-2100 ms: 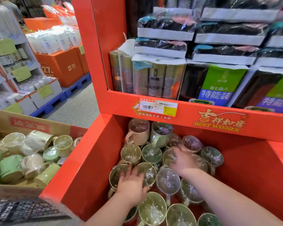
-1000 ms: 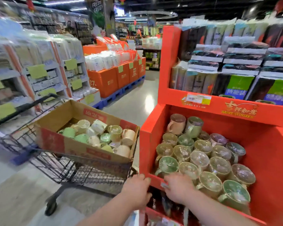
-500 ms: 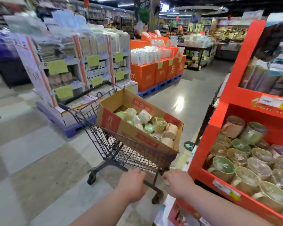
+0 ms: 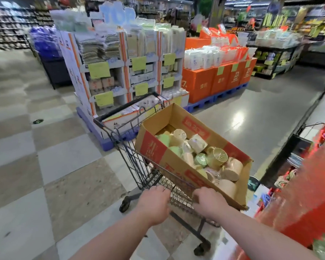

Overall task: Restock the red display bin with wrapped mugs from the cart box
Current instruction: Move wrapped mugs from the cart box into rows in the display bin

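Observation:
A cardboard box [image 4: 158, 151] with red print lies tilted on a wire shopping cart [image 4: 137, 166]. It holds several wrapped mugs [image 4: 219, 156] in green, cream and pink. My left hand [image 4: 154, 202] curls its fingers over the cart's near wire rim. My right hand [image 4: 207, 202] grips the same rim right under the box's low edge. The red display bin [image 4: 308, 196] is a blurred red wall at the right edge, and its inside is out of view.
A white shelf display [image 4: 124, 76] with yellow tags stands just beyond the cart. Orange boxes on a blue pallet [image 4: 218, 79] sit further right. A black rack [image 4: 285, 158] with goods stands beside the bin. Checkered floor [image 4: 45, 166] stretches to the left.
My view has swung left, away from the red bin. Both hands left the bin's front edge, reached across and took hold of the cart's near rim.

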